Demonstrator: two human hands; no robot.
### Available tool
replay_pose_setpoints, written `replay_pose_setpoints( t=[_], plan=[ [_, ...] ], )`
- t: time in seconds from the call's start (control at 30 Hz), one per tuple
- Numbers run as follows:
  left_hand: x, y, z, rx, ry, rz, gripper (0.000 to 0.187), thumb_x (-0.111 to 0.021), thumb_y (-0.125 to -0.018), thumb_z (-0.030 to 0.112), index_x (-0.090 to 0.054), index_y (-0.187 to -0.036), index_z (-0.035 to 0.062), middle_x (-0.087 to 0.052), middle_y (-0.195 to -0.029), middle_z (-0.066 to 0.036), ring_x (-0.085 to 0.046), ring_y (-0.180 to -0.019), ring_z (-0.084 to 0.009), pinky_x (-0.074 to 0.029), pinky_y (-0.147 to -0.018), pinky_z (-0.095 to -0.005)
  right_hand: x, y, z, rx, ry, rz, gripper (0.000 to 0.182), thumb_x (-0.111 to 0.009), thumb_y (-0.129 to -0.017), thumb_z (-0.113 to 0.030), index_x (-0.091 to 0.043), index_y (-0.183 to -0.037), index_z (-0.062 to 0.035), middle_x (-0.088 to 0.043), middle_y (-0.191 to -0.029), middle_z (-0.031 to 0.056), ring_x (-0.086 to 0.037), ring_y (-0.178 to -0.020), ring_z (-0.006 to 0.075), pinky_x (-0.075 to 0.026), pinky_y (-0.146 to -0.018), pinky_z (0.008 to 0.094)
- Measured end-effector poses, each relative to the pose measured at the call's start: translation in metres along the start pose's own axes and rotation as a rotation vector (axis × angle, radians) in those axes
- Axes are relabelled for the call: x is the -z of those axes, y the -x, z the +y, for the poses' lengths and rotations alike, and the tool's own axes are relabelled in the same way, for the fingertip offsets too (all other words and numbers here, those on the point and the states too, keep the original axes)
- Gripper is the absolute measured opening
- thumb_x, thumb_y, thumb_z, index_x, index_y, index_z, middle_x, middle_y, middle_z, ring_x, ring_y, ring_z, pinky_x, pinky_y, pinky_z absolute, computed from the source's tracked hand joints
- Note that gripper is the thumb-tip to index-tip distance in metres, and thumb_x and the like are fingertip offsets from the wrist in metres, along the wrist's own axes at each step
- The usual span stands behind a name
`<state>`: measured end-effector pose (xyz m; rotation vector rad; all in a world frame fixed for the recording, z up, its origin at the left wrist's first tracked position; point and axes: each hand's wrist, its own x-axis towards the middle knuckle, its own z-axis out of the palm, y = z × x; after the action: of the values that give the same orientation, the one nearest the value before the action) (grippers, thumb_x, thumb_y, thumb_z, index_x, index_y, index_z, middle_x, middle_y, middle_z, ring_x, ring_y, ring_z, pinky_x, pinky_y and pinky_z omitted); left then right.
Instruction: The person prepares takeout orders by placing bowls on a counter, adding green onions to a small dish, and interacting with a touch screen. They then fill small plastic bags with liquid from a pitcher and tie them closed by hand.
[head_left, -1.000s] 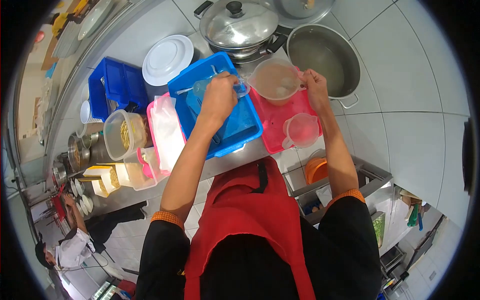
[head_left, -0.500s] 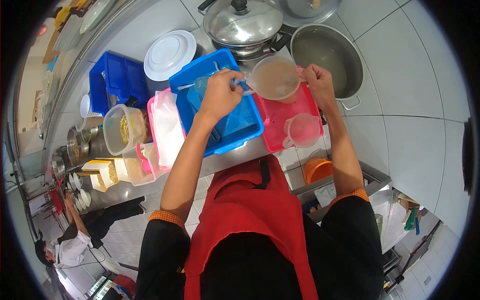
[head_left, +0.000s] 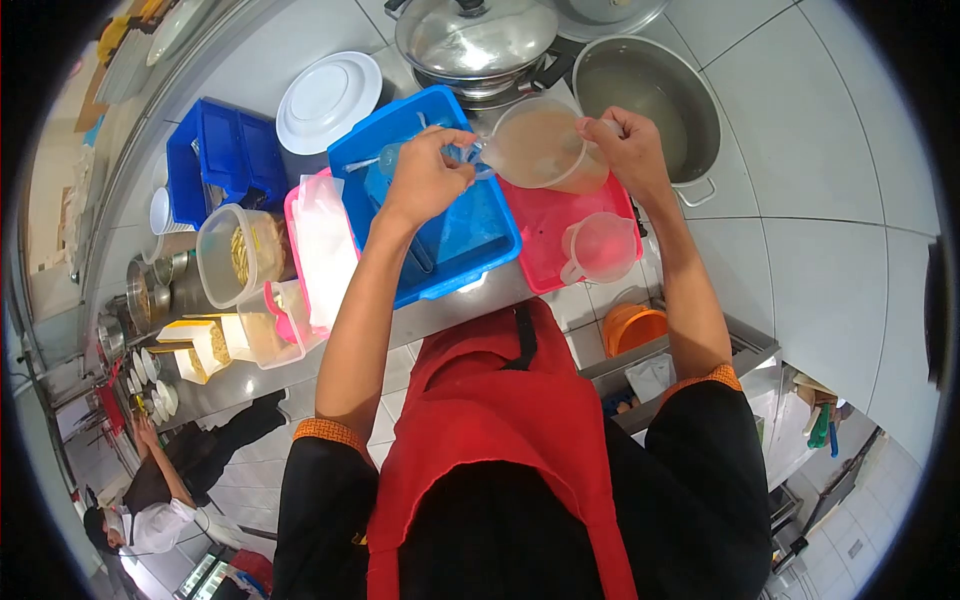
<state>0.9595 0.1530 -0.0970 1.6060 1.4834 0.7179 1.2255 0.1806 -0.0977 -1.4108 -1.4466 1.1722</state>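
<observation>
My right hand (head_left: pixel 630 150) grips the handle of a translucent measuring jug (head_left: pixel 540 145) that holds a cloudy brownish liquid. The jug is tilted, its spout towards my left hand (head_left: pixel 432 175). Between the fingers of that hand is a clear plastic bag (head_left: pixel 472 156), its mouth at the spout. Below my left hand lies a blue tray (head_left: pixel 462 235) with clear plastic pieces and tongs in it. A second translucent jug (head_left: pixel 604 248) stands on the pink tray (head_left: pixel 533 235), below the first jug.
Behind are a lidded steel pan (head_left: pixel 475 40) and a large pot (head_left: pixel 690 120) of liquid. To the left are white plates (head_left: pixel 328 103), a blue bin (head_left: pixel 235 155) and food containers (head_left: pixel 225 255). An orange bucket (head_left: pixel 636 328) stands below. A co-worker (head_left: pixel 160 500) is at lower left.
My right hand has tipped the jug further towards my left hand and moved a little up and left over it. The whole view has shifted slightly.
</observation>
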Motion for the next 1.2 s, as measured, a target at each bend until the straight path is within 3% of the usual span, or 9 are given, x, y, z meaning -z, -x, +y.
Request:
replay_pose_setpoints(
  t=[0.3,0.37,0.63,0.9,0.97,1.2],
  plan=[
    [0.006,-0.001,0.000,0.045,0.059,-0.010,0.037,-0.063,-0.074,-0.007,-0.064,-0.110,-0.0087,-0.062,-0.109,-0.013,-0.070,-0.078,-0.0203,-0.055,-0.068,-0.0276,-0.001,-0.001,-0.010,0.026,0.072,-0.003,0.030,-0.071,-0.079,-0.027,-0.063,-0.071,0.0014,-0.048,-0.058,-0.0029,-0.041,-0.056,0.0054,-0.034,-0.049,0.0253],
    [0.007,-0.001,0.001,0.054,0.079,-0.005,0.036,-0.064,-0.074,-0.006,-0.064,-0.110,-0.0081,-0.064,-0.108,-0.013,-0.070,-0.077,-0.0197,-0.055,-0.068,-0.0271,-0.002,0.000,-0.015,0.076,0.049,-0.007,0.030,-0.069,-0.083,-0.024,-0.057,-0.065,-0.0023,-0.045,-0.059,-0.0061,-0.037,-0.054,0.0033,-0.026,-0.046,0.0242],
    [0.011,0.000,0.006,0.118,0.055,-0.017,0.038,-0.065,-0.074,-0.004,-0.064,-0.112,-0.0069,-0.070,-0.091,-0.014,-0.071,-0.075,-0.0179,-0.053,-0.067,-0.0252,-0.003,0.000,-0.025,0.098,0.091,0.005,0.031,-0.070,-0.082,-0.024,-0.057,-0.065,-0.0018,-0.046,-0.058,-0.0057,-0.037,-0.054,0.0034,-0.027,-0.046,0.0245],
    [0.013,0.001,0.004,0.125,0.069,-0.012,0.039,-0.064,-0.074,-0.004,-0.064,-0.113,-0.0069,-0.070,-0.097,-0.015,-0.071,-0.077,-0.0185,-0.055,-0.070,-0.0269,-0.001,-0.003,-0.030,0.112,0.105,-0.013,0.030,-0.070,-0.082,-0.024,-0.058,-0.066,-0.0014,-0.047,-0.059,-0.0049,-0.039,-0.055,0.0037,-0.029,-0.047,0.0240],
    [0.014,0.002,0.004,0.116,0.080,-0.007,0.040,-0.063,-0.074,-0.005,-0.064,-0.113,-0.0070,-0.070,-0.099,-0.015,-0.071,-0.077,-0.0184,-0.055,-0.070,-0.0270,0.000,-0.002,-0.034,0.059,0.134,-0.011,0.034,-0.072,-0.077,-0.030,-0.064,-0.073,0.0029,-0.052,-0.058,0.0009,-0.045,-0.057,0.0078,-0.039,-0.052,0.0279],
    [0.015,0.004,0.006,0.118,0.057,-0.009,0.041,-0.062,-0.073,-0.004,-0.064,-0.114,-0.0071,-0.068,-0.105,-0.014,-0.071,-0.077,-0.0186,-0.054,-0.069,-0.0264,0.001,-0.005,-0.033,0.066,0.182,-0.007,0.034,-0.071,-0.077,-0.030,-0.064,-0.071,0.0025,-0.051,-0.057,0.0010,-0.045,-0.056,0.0079,-0.039,-0.051,0.0278]
  ],
)
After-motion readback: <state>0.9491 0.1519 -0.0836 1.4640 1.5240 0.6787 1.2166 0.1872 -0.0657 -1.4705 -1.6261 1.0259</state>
